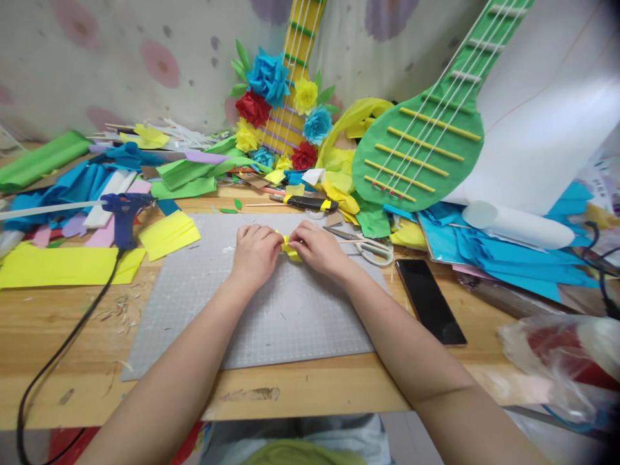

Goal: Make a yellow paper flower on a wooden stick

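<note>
A small piece of yellow crepe paper (293, 256) is pinched between my two hands above the grey cutting mat (300, 316). My left hand (256, 255) has its fingers closed on the paper's left side. From the other side, my right hand (318, 248) grips it with thumb and fingertips. A thin pale stick (349, 241) runs out to the right from under my right hand; whether that hand holds it I cannot tell. Scissors with white handles (378, 252) lie just right of that hand. Fingers partly hide the paper's shape.
A blue glue gun (123, 219) with a cord stands left, near yellow paper sheets (68, 265). Behind lie a black-yellow utility knife (310, 203) and paper scraps. A green paper lute (416, 155) and a flower-covered yellow one (285, 116) stand at the back. A phone (430, 302) lies right.
</note>
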{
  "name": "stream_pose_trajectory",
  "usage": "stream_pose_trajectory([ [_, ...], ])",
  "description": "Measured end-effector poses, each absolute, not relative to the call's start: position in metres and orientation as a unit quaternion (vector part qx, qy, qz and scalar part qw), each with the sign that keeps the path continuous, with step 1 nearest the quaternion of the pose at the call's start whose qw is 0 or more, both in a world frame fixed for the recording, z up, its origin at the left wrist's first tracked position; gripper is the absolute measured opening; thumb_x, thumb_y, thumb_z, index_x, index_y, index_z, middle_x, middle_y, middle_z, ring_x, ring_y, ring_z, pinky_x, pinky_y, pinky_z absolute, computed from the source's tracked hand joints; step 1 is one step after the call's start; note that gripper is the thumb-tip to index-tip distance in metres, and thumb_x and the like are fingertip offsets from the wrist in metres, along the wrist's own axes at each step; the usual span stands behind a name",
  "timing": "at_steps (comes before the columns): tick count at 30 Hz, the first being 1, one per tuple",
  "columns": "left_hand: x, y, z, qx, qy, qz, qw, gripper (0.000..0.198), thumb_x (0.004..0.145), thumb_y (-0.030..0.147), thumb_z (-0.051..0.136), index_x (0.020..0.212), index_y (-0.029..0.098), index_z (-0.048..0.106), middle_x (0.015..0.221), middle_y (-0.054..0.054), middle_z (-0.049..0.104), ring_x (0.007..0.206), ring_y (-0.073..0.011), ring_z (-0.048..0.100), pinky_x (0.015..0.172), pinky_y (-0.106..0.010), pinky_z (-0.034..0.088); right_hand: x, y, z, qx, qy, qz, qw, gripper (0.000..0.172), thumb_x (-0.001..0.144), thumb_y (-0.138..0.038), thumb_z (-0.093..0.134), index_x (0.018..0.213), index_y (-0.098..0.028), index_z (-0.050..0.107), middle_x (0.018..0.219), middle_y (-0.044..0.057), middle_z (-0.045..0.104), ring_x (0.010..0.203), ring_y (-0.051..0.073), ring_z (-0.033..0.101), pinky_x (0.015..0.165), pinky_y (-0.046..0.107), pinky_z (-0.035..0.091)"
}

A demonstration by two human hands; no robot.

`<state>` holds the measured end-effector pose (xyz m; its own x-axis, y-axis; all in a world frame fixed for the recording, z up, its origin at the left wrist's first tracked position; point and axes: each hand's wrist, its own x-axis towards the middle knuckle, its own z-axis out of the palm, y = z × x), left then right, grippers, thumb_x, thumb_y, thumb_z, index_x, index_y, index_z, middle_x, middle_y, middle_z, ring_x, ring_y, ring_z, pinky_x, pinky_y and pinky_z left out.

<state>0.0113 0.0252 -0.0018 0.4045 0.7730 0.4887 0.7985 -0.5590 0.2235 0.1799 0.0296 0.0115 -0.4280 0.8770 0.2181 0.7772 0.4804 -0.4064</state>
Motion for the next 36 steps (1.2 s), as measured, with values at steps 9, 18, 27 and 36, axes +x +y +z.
stream_pose_trajectory([
  [9, 0.0103, 0.0262, -0.0012, -0.840, -0.474, -0.265, 0.021, 0.019, 0.081, 0.020, 0.046, 0.078, 0.022, 0.065, 0.081, -0.006, 0.065, 0.081, -0.0215, 0.052, 0.077, -0.040, 0.030, 0.1810, 0.0286, 0.0085, -0.471, -0.837, 0.144, 0.239, 0.012, 0.082, -0.027, 0.050, 0.088, -0.017, 0.055, 0.089, 0.003, 0.054, 0.078, 0.012, 0.050, 0.069, 0.023, 0.037],
  [18, 0.0101, 0.0237, 0.0004, -0.839, -0.481, -0.252, 0.024, 0.018, 0.082, 0.024, 0.046, 0.083, 0.020, 0.063, 0.086, -0.005, 0.065, 0.085, -0.0213, 0.052, 0.078, -0.038, 0.031, 0.1816, 0.0340, 0.0021, -0.465, -0.832, 0.149, 0.264, 0.003, 0.080, -0.019, 0.053, 0.079, -0.017, 0.055, 0.080, 0.002, 0.053, 0.075, 0.013, 0.049, 0.069, 0.024, 0.037],
  [27, 0.0088, 0.0228, 0.0026, -0.813, -0.494, -0.307, 0.007, 0.006, 0.076, 0.024, 0.055, 0.079, 0.023, 0.060, 0.082, 0.000, 0.065, 0.082, -0.0186, 0.053, 0.078, -0.037, 0.029, 0.1805, 0.0341, 0.0045, -0.466, -0.827, 0.148, 0.278, 0.008, 0.083, -0.021, 0.051, 0.078, -0.017, 0.056, 0.080, 0.003, 0.055, 0.077, 0.014, 0.051, 0.071, 0.025, 0.038],
  [36, 0.0146, 0.0201, 0.0008, -0.779, -0.530, -0.335, 0.006, 0.012, 0.073, 0.021, 0.054, 0.085, 0.021, 0.056, 0.088, -0.003, 0.063, 0.087, -0.0203, 0.052, 0.079, -0.036, 0.030, 0.1797, 0.0343, 0.0039, -0.474, -0.813, 0.164, 0.296, 0.004, 0.080, -0.017, 0.052, 0.078, -0.016, 0.055, 0.080, 0.003, 0.055, 0.076, 0.013, 0.050, 0.070, 0.025, 0.038],
])
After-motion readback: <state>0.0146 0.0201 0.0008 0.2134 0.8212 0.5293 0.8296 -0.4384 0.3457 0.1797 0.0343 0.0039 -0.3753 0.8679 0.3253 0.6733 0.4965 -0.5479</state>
